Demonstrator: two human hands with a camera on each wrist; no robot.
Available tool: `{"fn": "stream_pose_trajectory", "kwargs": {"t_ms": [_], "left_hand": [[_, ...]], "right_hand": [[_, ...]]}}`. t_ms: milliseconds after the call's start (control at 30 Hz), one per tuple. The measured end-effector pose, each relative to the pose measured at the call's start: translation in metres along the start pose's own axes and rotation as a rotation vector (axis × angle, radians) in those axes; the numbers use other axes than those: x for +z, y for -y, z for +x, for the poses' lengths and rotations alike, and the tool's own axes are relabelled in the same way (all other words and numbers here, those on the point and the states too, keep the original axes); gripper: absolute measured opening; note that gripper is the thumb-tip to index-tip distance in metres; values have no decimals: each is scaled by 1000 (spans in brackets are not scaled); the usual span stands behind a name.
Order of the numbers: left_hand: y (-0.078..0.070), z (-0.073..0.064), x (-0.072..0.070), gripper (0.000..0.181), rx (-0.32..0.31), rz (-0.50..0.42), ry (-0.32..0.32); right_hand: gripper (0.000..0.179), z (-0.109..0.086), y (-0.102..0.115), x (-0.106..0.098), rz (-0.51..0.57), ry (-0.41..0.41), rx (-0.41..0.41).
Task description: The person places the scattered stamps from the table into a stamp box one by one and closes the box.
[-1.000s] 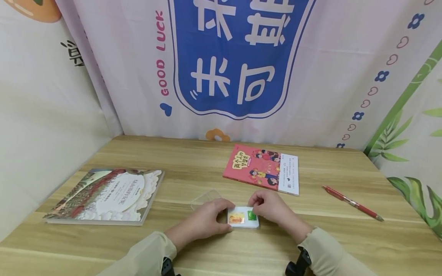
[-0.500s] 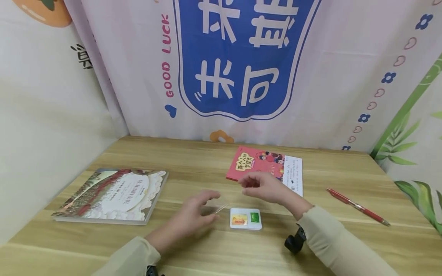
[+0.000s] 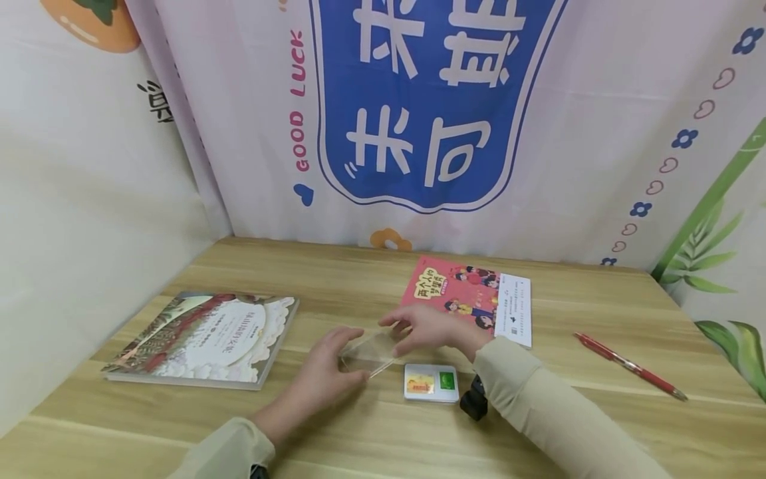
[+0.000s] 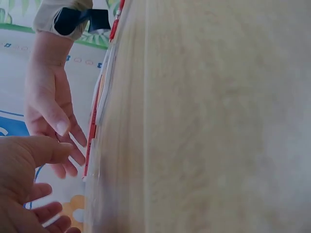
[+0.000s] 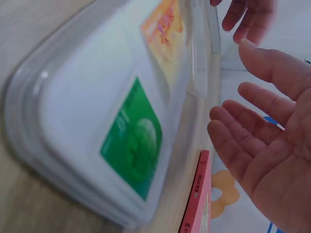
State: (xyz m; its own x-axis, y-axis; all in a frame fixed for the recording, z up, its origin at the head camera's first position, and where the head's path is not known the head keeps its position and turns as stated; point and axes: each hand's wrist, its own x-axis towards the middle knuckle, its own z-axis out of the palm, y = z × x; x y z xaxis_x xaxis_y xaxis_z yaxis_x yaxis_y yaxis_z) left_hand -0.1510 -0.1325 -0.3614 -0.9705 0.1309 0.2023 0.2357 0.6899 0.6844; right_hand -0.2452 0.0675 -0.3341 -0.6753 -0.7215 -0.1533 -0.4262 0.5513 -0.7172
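A clear plastic cover (image 3: 372,352) lies on the table, hard to make out against the wood. My left hand (image 3: 326,368) is at its left side, thumb and fingers spread around that edge. Over its far right corner reaches my right hand (image 3: 426,328), fingers loosely bent. In the left wrist view, both the left hand (image 4: 24,179) and the right hand (image 4: 51,102) appear just above the tabletop, gripping nothing. A stack of white cards (image 3: 431,384) with an orange and a green picture sits right of the cover. Close up, the cards (image 5: 97,97) have rounded corners.
A pink book (image 3: 445,289) lies behind the right hand. To the left is a thick book (image 3: 209,339) with a floral cover. A red pen (image 3: 628,364) rests at the right. Printed cloth (image 3: 419,133) hangs behind the table.
Both hands have let go of the card stack. The left moved left to the clear cover; the right lifted, then swung left toward it. The head view has shifted slightly.
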Motion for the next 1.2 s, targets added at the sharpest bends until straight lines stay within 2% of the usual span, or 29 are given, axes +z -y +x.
{"fn": "stream_pose_trajectory", "kwargs": {"t_ms": [167,333,667,900,1200], "left_hand": [[2,2,4,70,-48,27,12],[3,4,5,70,-49,61,31],[7,13,6,65,-58,90,66],[10,13,6,64,-46,68,64],[11,11,5,64,-32,54,58]], "right_hand": [[63,7,4,5,-82,25,55],[65,11,3,7,-117,52,76],[66,20,5,11,-203,31,65],[62,20,2,13,-246,11,16],[63,12,-1,9,-192,-7,16]]}}
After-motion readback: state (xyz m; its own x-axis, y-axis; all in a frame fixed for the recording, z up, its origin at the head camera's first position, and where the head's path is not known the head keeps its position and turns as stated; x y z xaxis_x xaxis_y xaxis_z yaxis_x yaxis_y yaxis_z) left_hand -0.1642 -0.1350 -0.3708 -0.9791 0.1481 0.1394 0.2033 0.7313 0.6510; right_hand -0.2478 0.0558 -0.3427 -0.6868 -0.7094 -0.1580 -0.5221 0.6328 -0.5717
